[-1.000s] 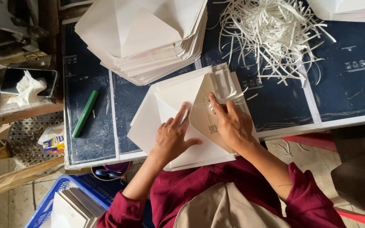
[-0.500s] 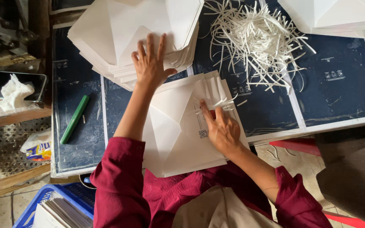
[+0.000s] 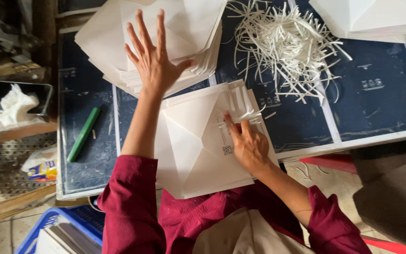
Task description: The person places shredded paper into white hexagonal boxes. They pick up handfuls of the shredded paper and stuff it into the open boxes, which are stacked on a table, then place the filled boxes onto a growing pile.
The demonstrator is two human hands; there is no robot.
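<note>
Your left hand (image 3: 153, 63) is lying spread wide, fingers fanned, palm down on the tall stack of white folded sheets (image 3: 104, 44). Your right hand (image 3: 247, 143) is resting loosely open on the nearer pile of envelopes (image 3: 189, 141), its fingertips pinching at thin paper strips just ahead of it; the exact grip is hard to make out. Beyond that hand, loose white strips (image 3: 287, 42) are littering the dark bench (image 3: 381, 108).
</note>
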